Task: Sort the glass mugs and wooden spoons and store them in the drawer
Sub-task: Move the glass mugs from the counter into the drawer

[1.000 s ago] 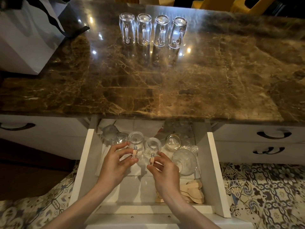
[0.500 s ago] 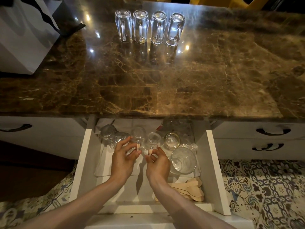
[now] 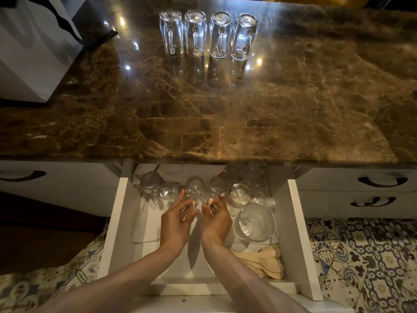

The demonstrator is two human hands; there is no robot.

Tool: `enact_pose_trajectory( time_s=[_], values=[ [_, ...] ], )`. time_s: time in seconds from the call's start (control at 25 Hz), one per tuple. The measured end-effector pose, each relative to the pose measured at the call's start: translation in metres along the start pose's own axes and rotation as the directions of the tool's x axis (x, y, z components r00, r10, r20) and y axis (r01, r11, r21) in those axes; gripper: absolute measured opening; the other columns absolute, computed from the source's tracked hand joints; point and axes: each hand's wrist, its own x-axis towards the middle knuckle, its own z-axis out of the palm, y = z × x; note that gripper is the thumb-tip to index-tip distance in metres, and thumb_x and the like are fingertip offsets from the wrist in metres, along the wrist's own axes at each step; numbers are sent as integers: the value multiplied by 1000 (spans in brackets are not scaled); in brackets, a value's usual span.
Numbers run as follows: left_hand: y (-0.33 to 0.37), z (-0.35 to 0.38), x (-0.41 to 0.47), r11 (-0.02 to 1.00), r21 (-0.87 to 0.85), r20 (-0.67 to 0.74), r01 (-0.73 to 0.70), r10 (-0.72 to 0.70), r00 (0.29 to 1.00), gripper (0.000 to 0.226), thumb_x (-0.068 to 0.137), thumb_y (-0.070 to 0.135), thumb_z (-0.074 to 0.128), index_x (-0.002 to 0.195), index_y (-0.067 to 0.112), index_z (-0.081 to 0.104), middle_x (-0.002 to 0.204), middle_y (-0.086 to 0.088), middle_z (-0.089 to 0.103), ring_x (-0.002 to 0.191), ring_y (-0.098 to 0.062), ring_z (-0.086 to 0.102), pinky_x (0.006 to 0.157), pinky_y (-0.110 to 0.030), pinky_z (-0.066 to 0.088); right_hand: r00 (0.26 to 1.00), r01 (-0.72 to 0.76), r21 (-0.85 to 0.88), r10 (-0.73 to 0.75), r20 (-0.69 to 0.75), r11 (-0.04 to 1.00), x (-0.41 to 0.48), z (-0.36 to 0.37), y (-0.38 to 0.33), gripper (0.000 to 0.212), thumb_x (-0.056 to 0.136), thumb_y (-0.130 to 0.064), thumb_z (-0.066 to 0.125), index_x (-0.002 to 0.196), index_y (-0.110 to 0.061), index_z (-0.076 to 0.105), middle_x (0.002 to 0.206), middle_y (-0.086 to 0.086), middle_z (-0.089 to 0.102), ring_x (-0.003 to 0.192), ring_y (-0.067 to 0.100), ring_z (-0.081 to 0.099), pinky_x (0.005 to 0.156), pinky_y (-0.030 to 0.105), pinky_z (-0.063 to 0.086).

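Note:
A white drawer (image 3: 117, 222) stands pulled out below the marble counter (image 3: 248, 123). Both hands are inside it. My left hand (image 3: 174, 222) pinches the handle of an upside-down glass mug (image 3: 195, 186). Beside it, my right hand (image 3: 216, 220) holds the handle of a second glass mug (image 3: 217, 185). Both mugs rest on a white cloth near the drawer's back. A heap of wooden spoons (image 3: 264, 260) lies in the front right corner. Several more glass mugs (image 3: 195, 33) stand upside down in a row at the back of the counter.
Other glassware fills the drawer's back: two small glasses (image 3: 169, 192) on the left, a gold-rimmed jar (image 3: 239, 194) and a large tumbler (image 3: 255, 222) on the right. A white bag (image 3: 29, 48) stands on the counter's left. Closed drawers flank the open one.
Both hands have pushed their two mugs away from me, deeper toward the drawer's back. The mugs on the counter have not moved.

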Motion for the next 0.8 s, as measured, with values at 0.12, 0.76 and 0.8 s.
enact_pose_trajectory(
  time_s=[0.12,0.76,0.8],
  values=[
    [-2,1,0,999,41,-28,32,-30,999,21,83,7,68,104,8,69,144,-7,44,112,-2,47,73,4,38,1000,10,-1,-10,3,1000,4,3,-5,20,86,0,60,85,-20,58,93,6,70,88,19,65,79,29,48],
    [0,13,8,994,-16,3,104,-104,995,17,80,-2,66,85,14,67,87,5,68,85,-10,62,67,-2,43,995,-63,-38,60,-84,997,10,14,-3,16,90,-7,54,92,-22,60,99,0,68,82,10,53,64,11,30],
    [-1,12,8,994,-8,7,112,-112,994,16,80,-1,68,87,13,68,89,3,68,86,-11,63,67,-3,44,995,-72,-28,70,-74,997,9,13,-2,15,90,-7,55,91,-21,61,99,0,68,82,10,55,62,10,29]
  ],
)
